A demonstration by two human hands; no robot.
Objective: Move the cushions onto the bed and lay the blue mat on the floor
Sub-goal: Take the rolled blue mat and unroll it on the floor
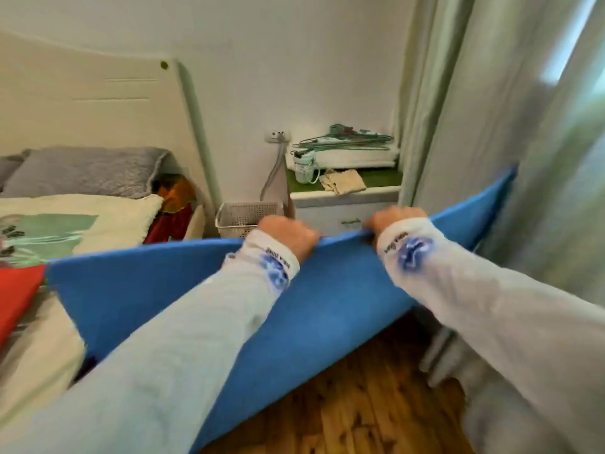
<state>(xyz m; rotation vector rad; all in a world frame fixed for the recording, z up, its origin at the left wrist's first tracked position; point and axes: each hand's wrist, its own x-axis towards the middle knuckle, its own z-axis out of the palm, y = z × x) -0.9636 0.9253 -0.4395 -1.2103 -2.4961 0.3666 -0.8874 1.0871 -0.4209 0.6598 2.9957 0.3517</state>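
I hold the blue mat (334,290) up in the air by its top edge, stretched between the bed and the curtain, above the wooden floor (360,414). My left hand (288,235) grips the edge near the middle. My right hand (393,221) grips it further right. On the bed (36,352) at the left lie a cream cushion with a green print (82,221), a grey pillow (88,172) behind it, and a red cushion (16,296) at the near left edge. The mat's lower part hangs down and hides the floor beside the bed.
A white nightstand (340,204) stands behind the mat, with hangers (343,142), a bottle (304,167) and a cloth on it. A white perforated basket (244,217) sits between bed and nightstand. Pale green curtains (491,126) hang at the right. A radiator (442,358) is low right.
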